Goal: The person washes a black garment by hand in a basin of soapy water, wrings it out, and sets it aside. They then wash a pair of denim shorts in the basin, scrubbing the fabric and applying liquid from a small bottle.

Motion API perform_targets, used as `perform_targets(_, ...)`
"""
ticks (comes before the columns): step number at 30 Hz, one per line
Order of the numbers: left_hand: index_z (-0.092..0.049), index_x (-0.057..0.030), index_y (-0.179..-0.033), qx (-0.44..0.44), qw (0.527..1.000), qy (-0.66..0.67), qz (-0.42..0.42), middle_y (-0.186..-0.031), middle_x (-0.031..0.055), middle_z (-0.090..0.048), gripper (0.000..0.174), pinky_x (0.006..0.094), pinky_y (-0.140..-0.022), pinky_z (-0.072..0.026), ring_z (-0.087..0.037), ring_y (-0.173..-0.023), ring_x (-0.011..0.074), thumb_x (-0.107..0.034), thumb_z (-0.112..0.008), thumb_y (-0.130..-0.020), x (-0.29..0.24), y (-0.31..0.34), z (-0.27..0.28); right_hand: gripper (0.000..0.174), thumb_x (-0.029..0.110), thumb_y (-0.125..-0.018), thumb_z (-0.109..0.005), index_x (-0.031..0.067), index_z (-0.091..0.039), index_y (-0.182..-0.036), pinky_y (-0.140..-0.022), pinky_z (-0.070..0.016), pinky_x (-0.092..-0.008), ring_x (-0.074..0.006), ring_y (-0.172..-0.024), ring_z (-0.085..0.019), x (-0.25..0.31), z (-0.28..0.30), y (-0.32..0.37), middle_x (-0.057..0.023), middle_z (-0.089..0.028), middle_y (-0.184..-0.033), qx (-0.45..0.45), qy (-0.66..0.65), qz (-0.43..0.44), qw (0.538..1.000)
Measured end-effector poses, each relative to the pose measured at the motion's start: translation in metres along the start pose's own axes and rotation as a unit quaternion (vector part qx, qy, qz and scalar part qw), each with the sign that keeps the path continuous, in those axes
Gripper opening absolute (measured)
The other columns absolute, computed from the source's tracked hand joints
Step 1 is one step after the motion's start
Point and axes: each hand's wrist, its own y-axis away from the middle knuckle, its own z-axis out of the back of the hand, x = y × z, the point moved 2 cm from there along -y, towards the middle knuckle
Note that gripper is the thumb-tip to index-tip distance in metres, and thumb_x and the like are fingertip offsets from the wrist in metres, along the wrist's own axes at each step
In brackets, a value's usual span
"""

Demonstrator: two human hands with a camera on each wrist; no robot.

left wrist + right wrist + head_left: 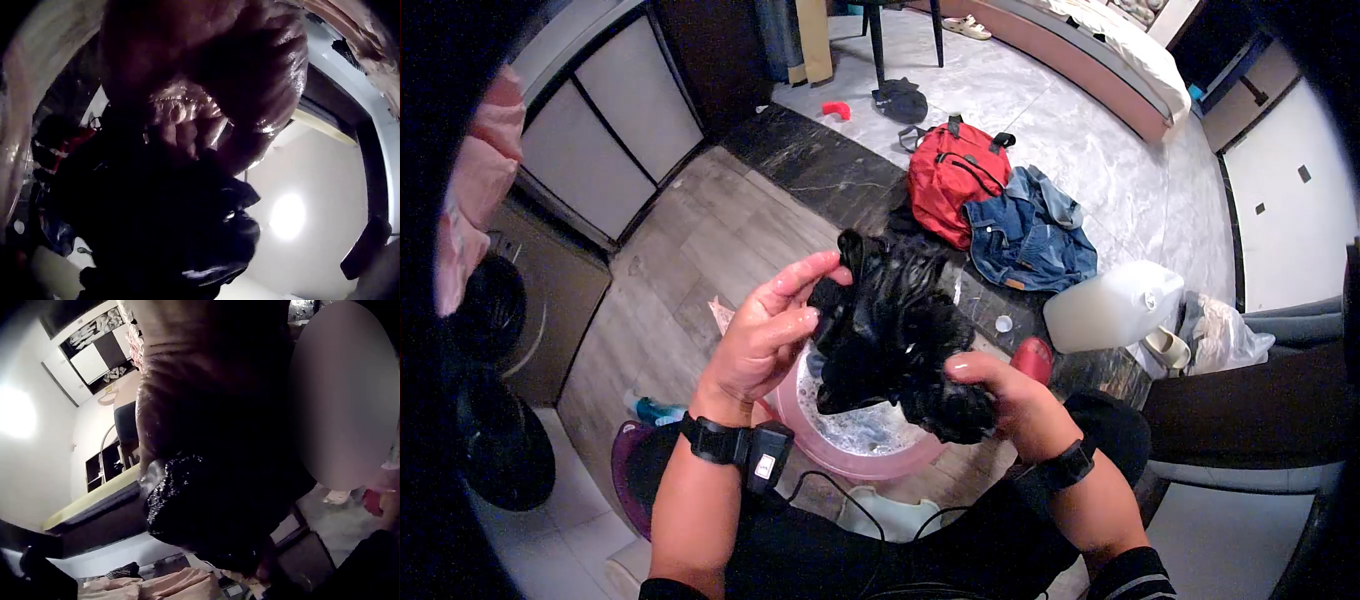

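A wet, bunched black garment [900,320] is held up between both hands over a pink basin [850,462] of sudsy water [855,425]. My left hand [765,325] pinches its upper left side between thumb and fingers. On the lower right, my right hand [1025,405] grips another bunch, thumb on top and the other fingers hidden beneath. In the left wrist view the dark cloth [162,231] hangs below wet fingers. Suds cling to the cloth [206,512] under the palm in the right wrist view.
Past the basin lie a red bag [960,180], a denim jacket [1035,235] and a dark cap [900,100]. A white plastic jug [1110,308] lies at the right, with a small white cap [1003,324] near it. Cabinets [615,100] line the left.
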Motion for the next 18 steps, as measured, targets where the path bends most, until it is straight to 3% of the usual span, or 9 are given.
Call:
perform_targets(3,-0.037,-0.0005,-0.138,-0.03,0.999,0.011,-0.042,-0.134,0.01,-0.047,0.06,0.0315,-0.103,-0.0383,-0.048,-0.12,0.018,-0.011,-0.062,-0.084,0.007,-0.001,0.003,0.073,0.043,-0.07,-0.063,-0.0065,-0.052,-0.121,-0.079,-0.0531,-0.0417,-0.0338,-0.091,-0.064,0.004,0.007,0.006,-0.0241,-0.061,-0.108,0.034,-0.053,0.033,0.998)
perform_targets(5,-0.032,-0.0009,-0.141,-0.053,0.997,0.028,-0.057,-0.137,0.0105,-0.044,0.067,0.0328,-0.105,-0.0351,-0.045,-0.124,0.0186,-0.017,-0.065,-0.084,0.019,-0.004,0.002,0.076,0.046,-0.069,-0.063,-0.0046,-0.049,-0.125,-0.074,-0.0548,-0.0418,-0.034,-0.085,-0.065,-0.001,0.008,0.0,-0.0233,-0.062,-0.106,0.106,-0.148,0.032,0.983)
perform_targets(6,-0.024,-0.004,-0.145,-0.044,0.996,-0.003,-0.079,-0.14,0.0095,-0.042,0.08,0.0335,-0.107,-0.0314,-0.041,-0.128,0.0191,-0.028,-0.068,-0.082,0.029,-0.008,0.005,0.078,0.047,-0.069,-0.063,-0.0036,-0.048,-0.126,-0.071,-0.0557,-0.0419,-0.034,-0.083,-0.065,-0.005,0.01,-0.006,-0.0228,-0.063,-0.105,0.142,-0.195,0.032,0.97)
perform_targets(8,-0.021,-0.0062,-0.146,-0.03,0.998,0.026,-0.048,-0.141,0.008,-0.041,0.086,0.0333,-0.107,-0.0314,-0.041,-0.127,0.0188,-0.033,-0.069,-0.08,0.043,-0.012,0.004,0.083,0.049,-0.067,-0.064,-0.0021,-0.046,-0.129,-0.068,-0.0561,-0.0449,-0.0373,-0.084,-0.064,-0.013,0.013,-0.015,-0.0247,-0.061,-0.107,0.237,-0.278,0.021,0.931)
perform_targets(11,-0.025,-0.009,-0.145,0.02,0.996,-0.08,0.023,-0.139,0.0069,-0.043,0.087,0.0351,-0.103,-0.0381,-0.047,-0.123,0.0199,-0.044,-0.069,-0.079,0.072,-0.01,0.017,0.081,0.048,-0.068,-0.063,-0.0006,-0.044,-0.13,-0.068,-0.0555,-0.0467,-0.0387,-0.088,-0.063,-0.025,0.004,-0.02,-0.0262,-0.059,-0.11,0.256,-0.346,0.02,0.902)
perform_targets(13,-0.027,-0.0092,-0.144,0.058,0.996,0.057,0.048,-0.139,0.0083,-0.044,0.085,0.0372,-0.102,-0.0404,-0.048,-0.121,0.022,-0.051,-0.064,-0.08,0.066,-0.003,0.007,0.079,0.048,-0.07,-0.061,0.0005,-0.044,-0.131,-0.068,-0.0553,-0.0468,-0.0386,-0.091,-0.062,-0.032,-0.005,-0.021,-0.0263,-0.058,-0.112,0.243,-0.382,0.01,0.892)
perform_targets(16,-0.031,-0.0095,-0.143,0.115,0.956,0.258,0.082,-0.138,0.0103,-0.045,0.085,0.0404,-0.099,-0.0439,-0.05,-0.119,0.0252,-0.06,-0.057,-0.081,0.043,0.005,-0.024,0.075,0.053,-0.075,-0.055,0.0019,-0.046,-0.129,-0.063,-0.0546,-0.0425,-0.0346,-0.081,-0.064,-0.032,-0.002,-0.029,-0.0219,-0.062,-0.106,0.246,-0.303,0.056,0.919)
perform_targets(18,-0.03,-0.0125,-0.144,-0.01,0.975,0.201,0.09,-0.145,0.0115,-0.037,0.1,0.0463,-0.108,-0.0338,-0.041,-0.129,0.0297,-0.081,-0.042,-0.072,0.051,0.005,-0.02,0.078,0.059,-0.074,-0.053,0.006,-0.044,-0.131,-0.054,-0.0473,-0.0389,-0.0321,-0.073,-0.059,-0.03,0.003,-0.029,-0.0199,-0.057,-0.106,0.195,-0.267,0.024,0.943)
